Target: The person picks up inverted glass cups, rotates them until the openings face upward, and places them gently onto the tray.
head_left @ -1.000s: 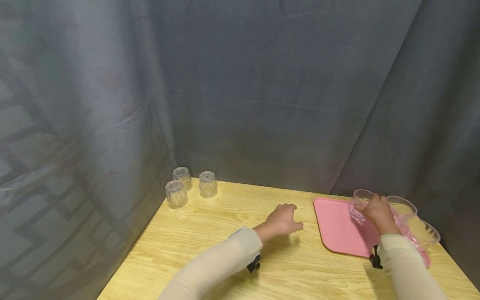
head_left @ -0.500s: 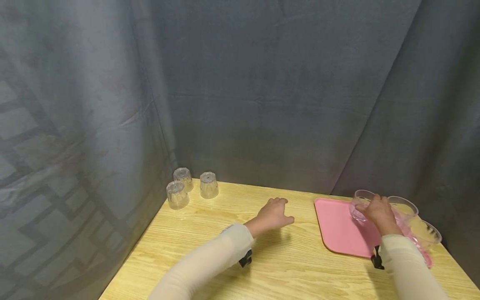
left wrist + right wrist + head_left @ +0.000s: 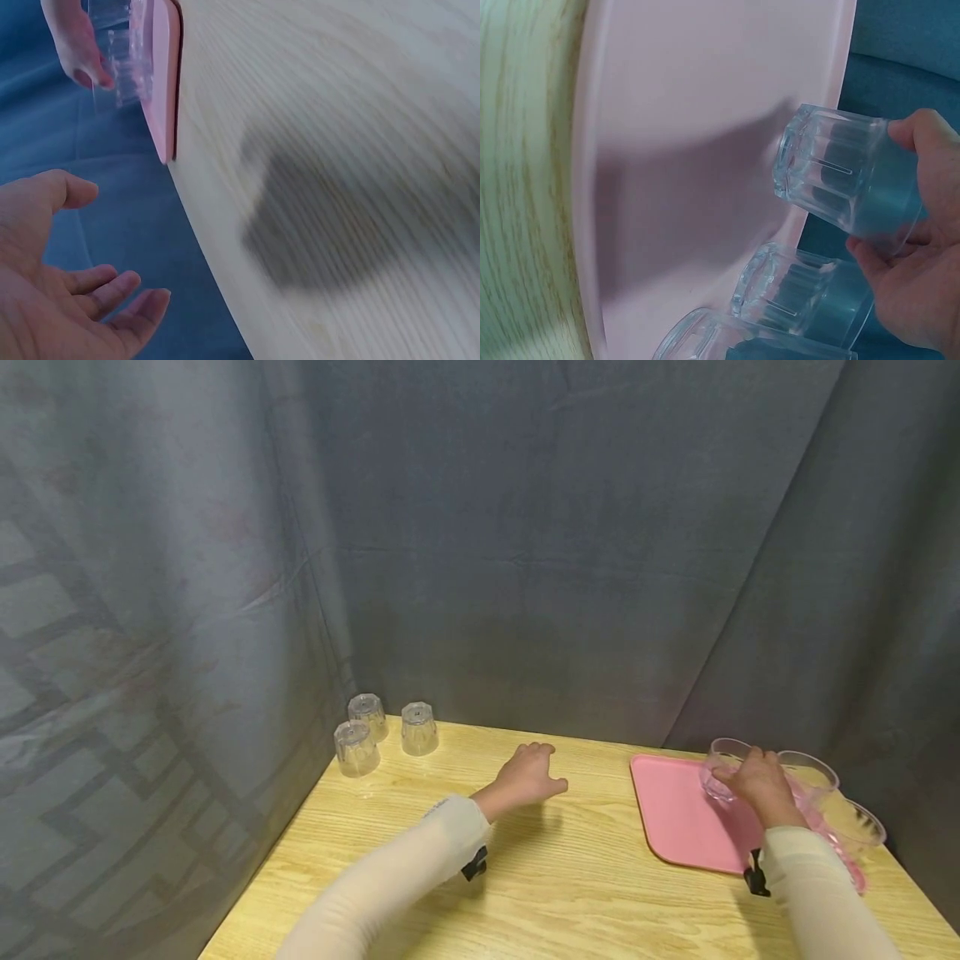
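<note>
My right hand (image 3: 761, 783) pinches a clear plastic tumbler (image 3: 847, 169) near its rim, thumb on one side and fingers on the other. That tumbler is upright at the far side of the pink tray (image 3: 690, 822), its base at the tray's surface. Two similar tumblers, one at the back (image 3: 808, 770) and one nearer (image 3: 855, 828), stand on the tray to the right of this hand. My left hand (image 3: 525, 775) hovers over the wooden table, left of the tray, its fingers loosely bent around nothing. In the left wrist view its palm (image 3: 45, 300) shows no object.
Three clear tumblers stand upside down in the table's far left corner: a front one (image 3: 356, 749), a back one (image 3: 367, 714) and a right one (image 3: 418, 731). Grey curtains (image 3: 510, 568) border the wooden table (image 3: 570, 893) at the back and left.
My left hand has drawn away from the tray, moving left and slightly toward the back. The right hand and its tumbler stay in the same place on the tray.
</note>
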